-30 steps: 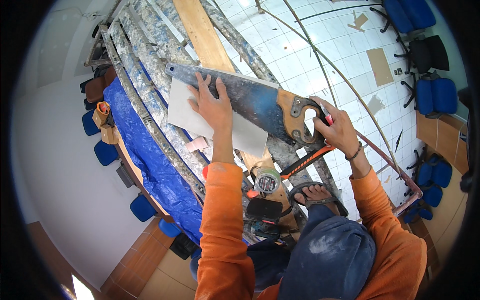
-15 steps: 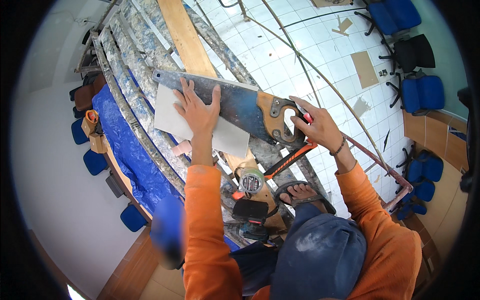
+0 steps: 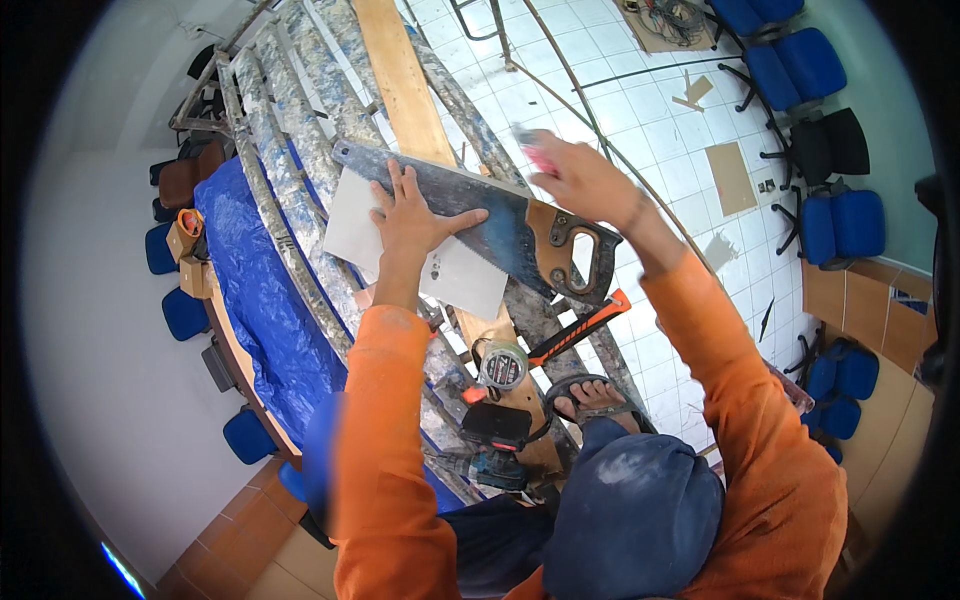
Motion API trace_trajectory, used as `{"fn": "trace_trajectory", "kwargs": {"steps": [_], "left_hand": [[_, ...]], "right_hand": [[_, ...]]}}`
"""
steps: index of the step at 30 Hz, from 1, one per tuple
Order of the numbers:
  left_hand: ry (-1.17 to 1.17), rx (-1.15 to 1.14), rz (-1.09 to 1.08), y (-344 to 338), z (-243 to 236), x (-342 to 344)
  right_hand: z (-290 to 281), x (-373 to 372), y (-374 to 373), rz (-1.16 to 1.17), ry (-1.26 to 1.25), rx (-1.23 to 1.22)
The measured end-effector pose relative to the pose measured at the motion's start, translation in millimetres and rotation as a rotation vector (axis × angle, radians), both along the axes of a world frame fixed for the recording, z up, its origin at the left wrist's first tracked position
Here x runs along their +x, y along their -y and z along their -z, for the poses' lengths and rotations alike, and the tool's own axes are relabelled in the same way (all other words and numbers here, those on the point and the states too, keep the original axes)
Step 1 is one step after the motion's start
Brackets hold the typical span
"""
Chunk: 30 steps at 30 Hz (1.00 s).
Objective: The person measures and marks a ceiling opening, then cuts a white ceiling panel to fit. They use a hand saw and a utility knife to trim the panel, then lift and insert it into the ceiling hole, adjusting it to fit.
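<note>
My left hand point(image 3: 408, 225) lies spread flat on the blade of a hand saw point(image 3: 500, 225), pressing it onto a white board point(image 3: 460, 285). The saw's wood-and-black handle points right, with no hand on it. Above and right of the handle, my right hand point(image 3: 580, 180) is closed round a red-and-grey utility knife point(image 3: 538, 152), blurred by motion. Close to the board's lower edge are a tape measure point(image 3: 503, 364) and an orange-and-black hammer point(image 3: 578, 328).
Paint-stained scaffold planks point(image 3: 290, 120) and a bare wood plank point(image 3: 400, 80) form the work surface. A cordless drill point(image 3: 495, 468) lies near my knee. My sandalled foot point(image 3: 597, 397) rests on the planks. Blue tarp point(image 3: 270, 300) covers a table at left; blue chairs point(image 3: 845, 225) stand at right.
My right hand has moved up and left with the utility knife, away from the saw handle. My left hand keeps its place on the blade, thumb stretched further out. The view has shifted slightly.
</note>
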<state>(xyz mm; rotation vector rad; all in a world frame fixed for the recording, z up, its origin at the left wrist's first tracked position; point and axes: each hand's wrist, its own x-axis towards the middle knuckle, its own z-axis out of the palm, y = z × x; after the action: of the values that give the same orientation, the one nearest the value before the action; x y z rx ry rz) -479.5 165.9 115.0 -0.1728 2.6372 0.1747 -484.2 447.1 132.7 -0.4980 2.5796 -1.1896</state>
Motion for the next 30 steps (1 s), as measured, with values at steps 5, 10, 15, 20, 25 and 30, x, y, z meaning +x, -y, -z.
{"fn": "trace_trajectory", "kwargs": {"steps": [5,10,15,20,25,30], "left_hand": [[-0.062,0.022,-0.026,4.4,6.3,6.2],[-0.178,0.072,-0.051,7.3,20.1,13.7],[-0.152,0.108,-0.071,10.6,25.7,14.5],[-0.195,0.109,-0.08,10.3,26.0,14.7],[-0.221,0.113,-0.087,9.8,28.2,15.3],[-0.222,0.113,-0.096,10.8,30.6,15.4]], "right_hand": [[31.8,-73.1,117.0,-0.192,0.048,0.08],[45.0,-109.6,188.5,-0.207,0.08,0.151],[42.4,-115.1,203.8,-0.249,0.042,0.195],[27.4,-116.1,206.0,-0.174,0.027,0.286],[26.2,-121.6,212.9,-0.19,-0.014,0.335],[35.5,-123.0,222.0,-0.179,-0.046,0.333]]}}
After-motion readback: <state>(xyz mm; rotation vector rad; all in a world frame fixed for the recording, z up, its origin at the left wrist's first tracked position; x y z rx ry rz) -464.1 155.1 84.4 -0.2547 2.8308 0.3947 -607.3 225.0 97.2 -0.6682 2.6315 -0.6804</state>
